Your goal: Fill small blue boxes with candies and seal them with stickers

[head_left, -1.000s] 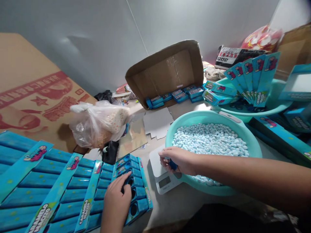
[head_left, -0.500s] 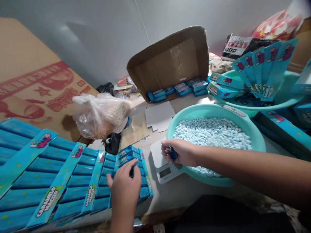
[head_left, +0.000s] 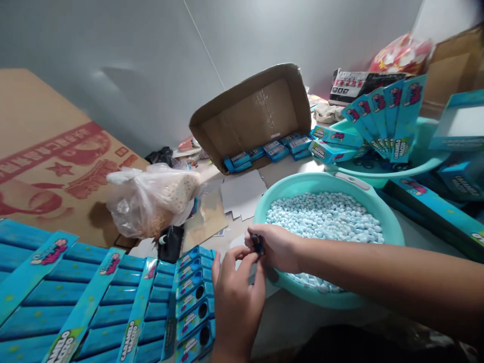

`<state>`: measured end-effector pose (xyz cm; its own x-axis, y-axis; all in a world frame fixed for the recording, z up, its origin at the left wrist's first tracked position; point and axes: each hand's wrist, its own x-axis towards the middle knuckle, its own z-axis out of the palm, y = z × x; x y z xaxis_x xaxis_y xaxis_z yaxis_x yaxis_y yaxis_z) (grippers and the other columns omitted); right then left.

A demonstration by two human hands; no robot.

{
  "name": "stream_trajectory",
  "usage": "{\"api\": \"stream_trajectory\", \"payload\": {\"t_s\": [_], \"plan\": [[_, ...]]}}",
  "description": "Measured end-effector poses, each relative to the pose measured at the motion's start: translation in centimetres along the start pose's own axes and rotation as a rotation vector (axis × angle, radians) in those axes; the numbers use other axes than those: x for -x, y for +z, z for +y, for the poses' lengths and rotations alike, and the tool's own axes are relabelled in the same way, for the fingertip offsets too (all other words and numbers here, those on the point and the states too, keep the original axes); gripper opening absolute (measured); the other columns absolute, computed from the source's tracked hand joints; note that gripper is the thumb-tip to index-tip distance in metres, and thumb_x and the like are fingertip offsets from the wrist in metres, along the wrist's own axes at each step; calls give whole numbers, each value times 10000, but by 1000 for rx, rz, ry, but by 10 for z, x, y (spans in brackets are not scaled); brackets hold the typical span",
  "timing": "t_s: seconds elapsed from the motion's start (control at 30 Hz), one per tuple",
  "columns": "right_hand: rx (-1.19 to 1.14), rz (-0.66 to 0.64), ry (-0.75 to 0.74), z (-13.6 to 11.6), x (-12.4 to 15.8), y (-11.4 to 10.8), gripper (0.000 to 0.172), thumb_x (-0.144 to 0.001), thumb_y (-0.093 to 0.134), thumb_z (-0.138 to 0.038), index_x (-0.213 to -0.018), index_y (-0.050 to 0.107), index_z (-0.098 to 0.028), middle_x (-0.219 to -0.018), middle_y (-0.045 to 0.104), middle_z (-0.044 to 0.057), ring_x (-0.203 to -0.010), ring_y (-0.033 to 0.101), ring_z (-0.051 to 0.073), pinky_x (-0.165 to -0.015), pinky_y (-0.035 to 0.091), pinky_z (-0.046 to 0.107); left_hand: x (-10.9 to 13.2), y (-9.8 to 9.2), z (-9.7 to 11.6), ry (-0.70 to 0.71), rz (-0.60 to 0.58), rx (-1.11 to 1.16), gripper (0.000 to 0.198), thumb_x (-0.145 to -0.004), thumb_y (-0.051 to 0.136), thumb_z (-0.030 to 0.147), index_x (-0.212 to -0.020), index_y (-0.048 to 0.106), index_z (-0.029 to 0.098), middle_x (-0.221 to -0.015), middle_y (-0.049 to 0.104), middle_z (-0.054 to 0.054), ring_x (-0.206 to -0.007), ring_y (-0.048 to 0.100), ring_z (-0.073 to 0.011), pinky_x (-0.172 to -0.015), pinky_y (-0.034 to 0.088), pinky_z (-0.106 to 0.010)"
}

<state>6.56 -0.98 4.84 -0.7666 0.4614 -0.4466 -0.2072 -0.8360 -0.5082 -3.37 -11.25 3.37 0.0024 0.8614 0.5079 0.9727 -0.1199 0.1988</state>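
At our far left, banded blue boxes [head_left: 91,292] stand packed side by side; a push from the right could skew them. Behind them, a knotted plastic bag [head_left: 151,196] sits near loose card, out of our way.

Next comes a row of blue boxes [head_left: 191,302] with round openings, the nearer ones dark inside. Our left hand [head_left: 239,297] overlaps its right edge, one outer finger raised just beside it, so a careless swing of that wrist could knock the row askew on the table [head_left: 289,320].

The dark blue piece [head_left: 257,245] is where our hands meet. The left fingertips come right up to it, but we cannot tell whether that grip pinches it or only touches. It is small and mostly hidden, so poorly matched fingers could let it slip.

Our right hand [head_left: 280,247] has its curled fingers clamped on the piece. Its forearm crosses the teal basin [head_left: 333,300], so a dropped piece could land among the pale blue pellets [head_left: 325,217], and leaning down could tip the rim and spill some.

Farther right, fanned blue boxes [head_left: 381,123] lean in a second basin [head_left: 427,156]; a jolt there might slide them over.
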Motion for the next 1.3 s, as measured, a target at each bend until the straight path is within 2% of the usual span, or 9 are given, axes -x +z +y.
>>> {"api": "stream_trajectory", "payload": {"t_s": [0.17, 0.3, 0.4, 0.57, 0.7, 1.0, 1.1, 1.23, 1.3], "plan": [[-31, 34, -1, 1, 1, 3, 352, -985, 324, -149, -660, 459, -166, -619, 448, -16, -535, 480, 114, -604, 456, 244, 14, -33, -21, -38, 80, -108, 82, -894, 589, 300, -894, 658, 256, -928, 709, -20, -885, 649, -211, -1123, 294, -501], [25, 117, -15, -1, 5, 5, 362, -1002, 302, -137, -677, 458, -164, -624, 445, -17, -529, 487, 107, -661, 498, 278, 33, -59, -55, -281, 44, -177, 193, -880, 557, 417, -822, 650, 258, -906, 724, -31, -892, 648, -242, -1085, 358, -466], [51, 115, -2, 1, 5, 4, 347, -989, 327, -128, -674, 468, -163, -628, 449, -9, -531, 478, 112, -645, 488, 281, 47, -60, -76, -470, -54, -250, 263, -861, 502, 464, -810, 652, 255, -913, 732, -58, -919, 644, -279, -1065, 372, -484], [95, 74, 28, 5, 2, 1, 363, -978, 324, -120, -656, 487, -156, -632, 460, 6, -526, 478, 119, -614, 467, 287, 62, -41, -96, -666, -286, -383, 374, -852, 390, 486, -814, 668, 238, -899, 739, -100, -923, 638, -335, -1022, 383, -540], [127, 78, -5, 3, 2, 1, 342, -983, 338, -138, -677, 488, -156, -631, 469, -2, -520, 483, 116, -609, 475, 274, 63, -35, -97, -581, -324, -425, 429, -873, 353, 472, -911, 694, 215, -1061, 732, -97, -967, 634, -328, -973, 420, -509], [192, 57, -77, 1, 1, -1, 338, -973, 345, -136, -665, 480, -160, -625, 464, -6, -503, 459, 108, -565, 463, 253, 65, -34, -80, -531, -444, -569, 461, -942, 306, 420, -1101, 693, 223, -1226, 689, -66, -1080, 613, -311, -1106, 234, -630], [226, 32, -75, 6, -1, -3, 342, -974, 347, -144, -664, 490, -164, -607, 453, -6, -502, 448, 113, -555, 463, 254, 65, -34, -84, -521, -460, -542, 447, -939, 330, 426, -1094, 692, 213, -1213, 692, -80, -1099, 606, -311, -1116, 218, -637], [245, 12, -47, 9, -2, -4, 345, -982, 353, -159, -671, 504, -167, -583, 443, -7, -497, 432, 118, -547, 458, 249, 57, -38, -83, -626, -451, -424, 381, -939, 387, 443, -975, 710, 244, -1170, 708, -61, -1111, 605, -311, -1132, 164, -664], [224, 12, -7, 9, -1, -3, 362, -1005, 338, -202, -687, 508, -168, -587, 439, -10, -498, 431, 121, -564, 469, 263, 51, -37, -74, -667, -352, -385, 358, -945, 416, 443, -906, 708, 239, -1122, 720, -72, -1071, 621, -312, -1122, 129, -704]]}}
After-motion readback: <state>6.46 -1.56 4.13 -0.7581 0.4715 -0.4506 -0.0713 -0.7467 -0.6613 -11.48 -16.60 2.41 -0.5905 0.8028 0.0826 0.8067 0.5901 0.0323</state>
